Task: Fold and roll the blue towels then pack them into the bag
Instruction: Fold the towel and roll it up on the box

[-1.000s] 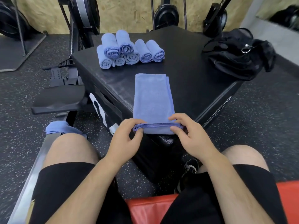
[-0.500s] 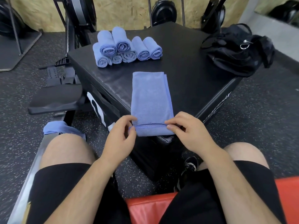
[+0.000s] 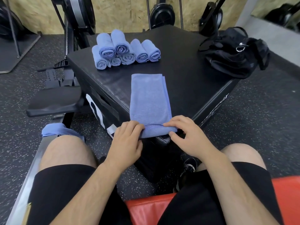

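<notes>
blue towel [image 3: 150, 101], near rolled edge clamped in fingers [image 3: 135, 126] of left hand [image 3: 125, 142] and right hand [image 3: 190, 137]

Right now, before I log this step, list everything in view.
rolled towels: seven, blue, stacked at the box's far left
flat towel: one, blue, folded lengthwise on the box, near end curled into a first roll
spare towel: one, blue, on the rail by the left knee
bag: one, black, on the box's far right corner
box: one, black, in front of the person
rower seat: one, black, left of the box
bench: one, red, under the person
shoe: one, black, by the box's base
left hand: grips the flat towel's near end, left side
right hand: grips the same end, right side
</notes>
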